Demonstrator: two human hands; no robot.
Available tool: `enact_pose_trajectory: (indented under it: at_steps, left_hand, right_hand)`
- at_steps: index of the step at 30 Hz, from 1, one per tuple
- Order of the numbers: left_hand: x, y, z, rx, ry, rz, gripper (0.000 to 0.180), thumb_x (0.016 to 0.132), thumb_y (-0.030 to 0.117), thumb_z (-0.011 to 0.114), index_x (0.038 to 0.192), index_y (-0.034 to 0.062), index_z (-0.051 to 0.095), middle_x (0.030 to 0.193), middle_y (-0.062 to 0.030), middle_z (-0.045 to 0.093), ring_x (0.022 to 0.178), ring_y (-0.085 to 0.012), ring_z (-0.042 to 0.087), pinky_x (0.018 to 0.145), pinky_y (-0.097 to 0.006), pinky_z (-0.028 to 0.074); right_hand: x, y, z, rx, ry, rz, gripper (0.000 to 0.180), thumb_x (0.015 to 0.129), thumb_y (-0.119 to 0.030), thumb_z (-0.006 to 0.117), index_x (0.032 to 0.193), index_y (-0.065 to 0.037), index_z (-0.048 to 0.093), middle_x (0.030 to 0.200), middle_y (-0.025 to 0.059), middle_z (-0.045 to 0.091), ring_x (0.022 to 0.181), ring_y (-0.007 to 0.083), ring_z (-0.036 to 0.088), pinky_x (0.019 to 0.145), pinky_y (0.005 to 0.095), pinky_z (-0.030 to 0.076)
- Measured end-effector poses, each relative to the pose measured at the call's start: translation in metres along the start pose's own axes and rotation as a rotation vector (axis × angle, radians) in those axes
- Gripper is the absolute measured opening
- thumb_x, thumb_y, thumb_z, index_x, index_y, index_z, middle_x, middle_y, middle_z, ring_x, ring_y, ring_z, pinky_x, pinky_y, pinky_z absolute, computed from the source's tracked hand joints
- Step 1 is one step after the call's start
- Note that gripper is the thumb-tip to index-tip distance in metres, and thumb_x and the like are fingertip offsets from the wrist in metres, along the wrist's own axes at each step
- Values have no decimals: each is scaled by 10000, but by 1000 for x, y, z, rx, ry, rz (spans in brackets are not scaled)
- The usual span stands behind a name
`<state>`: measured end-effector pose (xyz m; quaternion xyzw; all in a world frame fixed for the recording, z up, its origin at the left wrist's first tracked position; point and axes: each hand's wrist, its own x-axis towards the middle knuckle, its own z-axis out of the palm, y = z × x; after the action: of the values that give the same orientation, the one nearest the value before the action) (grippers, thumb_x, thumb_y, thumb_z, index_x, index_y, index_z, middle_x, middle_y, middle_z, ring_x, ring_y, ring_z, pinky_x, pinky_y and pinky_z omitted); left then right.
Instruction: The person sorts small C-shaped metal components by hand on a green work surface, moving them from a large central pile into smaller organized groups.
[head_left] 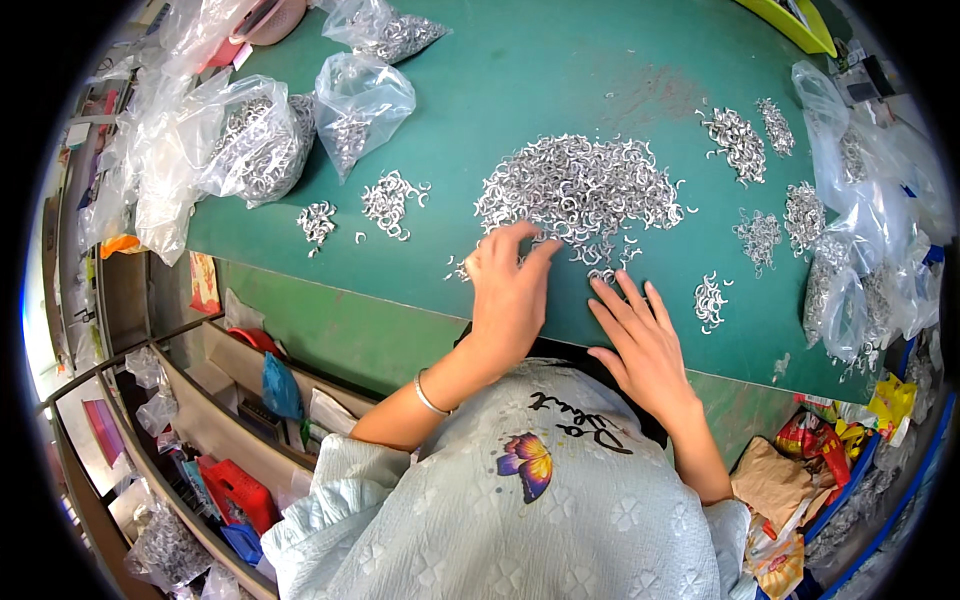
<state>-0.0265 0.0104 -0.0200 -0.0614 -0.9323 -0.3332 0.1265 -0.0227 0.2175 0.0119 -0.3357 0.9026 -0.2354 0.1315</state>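
A large heap of small silver C-shaped metal pieces (580, 185) lies on the green tabletop. At its near edge is my left hand (505, 295), fingers bent down toward the pieces and thumb apart from the index finger; I see nothing held, though the fingertips are partly hidden. A few loose pieces lie beside its outer fingers. My right hand (640, 345) rests flatter near the table's front edge, fingers stretched and spread. Just beyond its fingertips is a small cluster of the same pieces (602, 275).
Smaller piles sit to the left (392, 203) and right (738, 143). Clear plastic bags of metal pieces (265, 150) stand at the far left, with more bags (850, 270) along the right edge. A yellow-green bin (795, 25) is at the far right corner; open drawers (270, 375) are below left.
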Motion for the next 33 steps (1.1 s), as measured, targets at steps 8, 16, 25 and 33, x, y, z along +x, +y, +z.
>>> enact_pose_trajectory:
  at_steps: [8,16,25,33]
  left_hand:
    - [-1,14,7,55,-225,161,432,793,25,672,1215,102,629,1256,-72,536,1128,-295,490,884,-427,355]
    - [-3,9,0,-38,-82,76,339,773,27,707,1104,91,667,1159,-64,568,1063,-269,517,842,-403,358]
    - [-3,21,25,-58,-83,169,245,757,81,759,992,105,693,996,-19,572,931,-211,531,781,-384,332]
    - [-7,18,20,-134,-16,138,209,759,35,748,939,91,659,956,-28,567,885,-216,537,777,-371,330]
  right_hand:
    - [-3,18,-2,89,283,173,536,819,-144,703,1309,7,549,1469,126,459,1406,347,365,1132,529,295]
    - [-11,13,3,-56,370,163,416,825,-104,699,1219,-2,617,1365,130,543,1324,349,449,1077,494,338]
    - [12,31,13,109,546,125,160,780,79,681,930,28,667,897,125,581,814,294,569,707,366,482]
    - [37,37,4,160,651,212,182,809,16,697,988,-8,677,1076,106,600,922,295,570,790,382,473]
